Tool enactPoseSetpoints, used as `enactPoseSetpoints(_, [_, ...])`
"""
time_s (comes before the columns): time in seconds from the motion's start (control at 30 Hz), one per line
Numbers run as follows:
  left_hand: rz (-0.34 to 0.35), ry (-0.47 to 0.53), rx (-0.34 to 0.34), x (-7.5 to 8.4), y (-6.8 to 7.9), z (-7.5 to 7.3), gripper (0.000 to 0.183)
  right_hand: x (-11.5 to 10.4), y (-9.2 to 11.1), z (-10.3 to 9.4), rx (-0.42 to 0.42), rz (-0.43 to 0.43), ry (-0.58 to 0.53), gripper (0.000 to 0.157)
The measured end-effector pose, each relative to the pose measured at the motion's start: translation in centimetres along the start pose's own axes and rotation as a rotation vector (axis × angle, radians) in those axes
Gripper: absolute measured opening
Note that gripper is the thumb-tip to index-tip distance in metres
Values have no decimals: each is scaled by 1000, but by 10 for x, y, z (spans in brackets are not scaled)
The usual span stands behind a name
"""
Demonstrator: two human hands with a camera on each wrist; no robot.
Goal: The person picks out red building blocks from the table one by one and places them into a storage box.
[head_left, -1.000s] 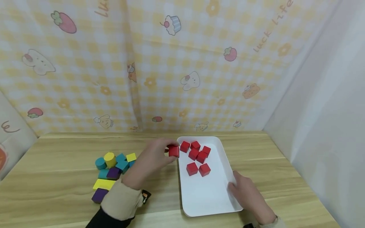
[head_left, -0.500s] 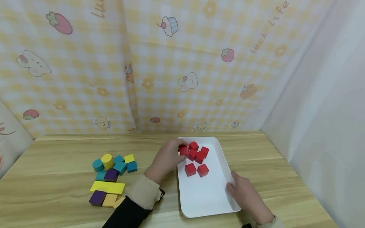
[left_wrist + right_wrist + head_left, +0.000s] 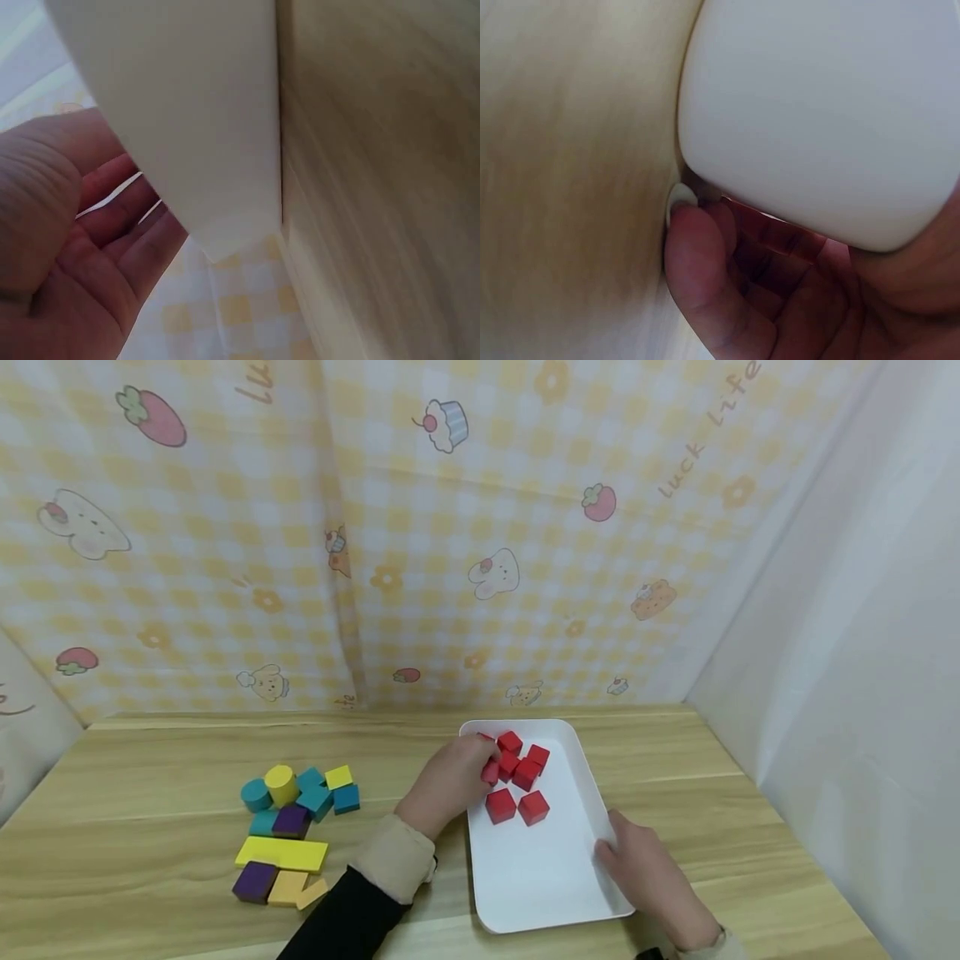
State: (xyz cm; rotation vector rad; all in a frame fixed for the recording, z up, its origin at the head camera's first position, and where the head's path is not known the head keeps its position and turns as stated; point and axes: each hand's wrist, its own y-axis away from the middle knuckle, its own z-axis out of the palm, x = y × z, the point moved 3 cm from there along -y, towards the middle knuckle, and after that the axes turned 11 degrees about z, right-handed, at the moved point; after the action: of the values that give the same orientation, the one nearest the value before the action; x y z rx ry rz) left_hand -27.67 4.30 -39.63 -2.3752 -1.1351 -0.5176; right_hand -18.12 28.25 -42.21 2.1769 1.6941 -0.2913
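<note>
My left hand [image 3: 447,778] reaches over the left rim of the white tray [image 3: 551,881] near its back corner. It pinches a red cube [image 3: 490,772], mostly covered by the fingers. In the left wrist view, the tray's wall [image 3: 191,127] hides the fingertips. Several other red cubes [image 3: 533,808] lie in the back half of the tray, one partly behind the left hand. My right hand [image 3: 647,864] grips the tray's right edge towards the front. In the right wrist view, its fingers [image 3: 697,259] are curled beside and below the tray's outer side.
Left on the wooden table [image 3: 150,827] lies a group of blocks: a yellow cylinder [image 3: 281,786], a long yellow block [image 3: 282,854], purple blocks [image 3: 256,882], teal blocks [image 3: 315,801] and tan ones [image 3: 288,888]. A checked cloth [image 3: 420,527] hangs behind; a white panel [image 3: 847,652] stands at right.
My left hand has carried the red cube rightwards from outside the tray's left rim, over it and down into the back left part. The right hand keeps its grip on the tray.
</note>
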Motion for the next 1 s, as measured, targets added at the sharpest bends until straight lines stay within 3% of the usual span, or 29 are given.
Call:
enactPoseSetpoints(0.23, [19,-72,-63,-2,-3,8,12,-1,-1,0,-6,-3,4,34])
enactPoseSetpoints(0.47, [-35,-91,-96,-3,-5,8,23,0,-2,0,3,-13,8,26])
enactPoseSetpoints(1.0, [-35,-109,-93,-2,-9,12,21,1,-2,0,-3,-5,13,28])
